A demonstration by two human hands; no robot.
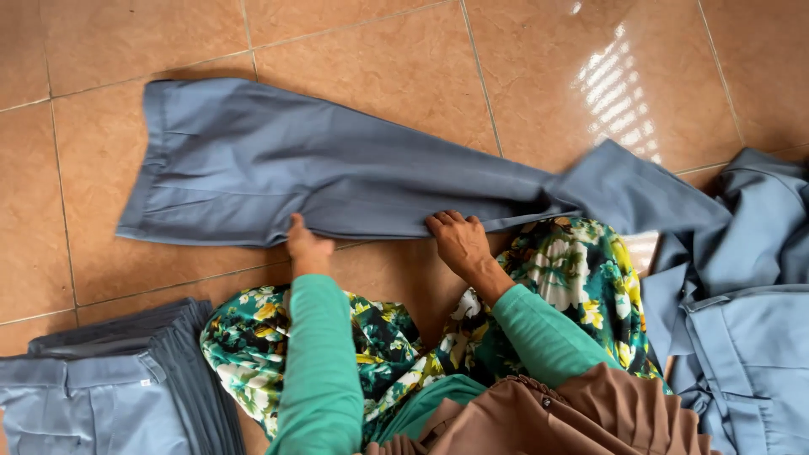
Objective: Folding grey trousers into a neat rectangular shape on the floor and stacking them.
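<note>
Across the frame's middle, grey-blue trousers (pixel 337 177) lie on tiled floor (pixel 404 67); my left hand (pixel 308 246) pinches their lower edge, right hand (pixel 459 240) presses fingers flat on them—uneven pull likely wrinkles the fabric.

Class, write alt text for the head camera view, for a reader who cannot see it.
A person's left hand and right hand press the near edge of grey-blue trousers laid flat on a tiled floor. A folded pile lies at lower left, and loose grey-blue clothes are heaped at right.
</note>
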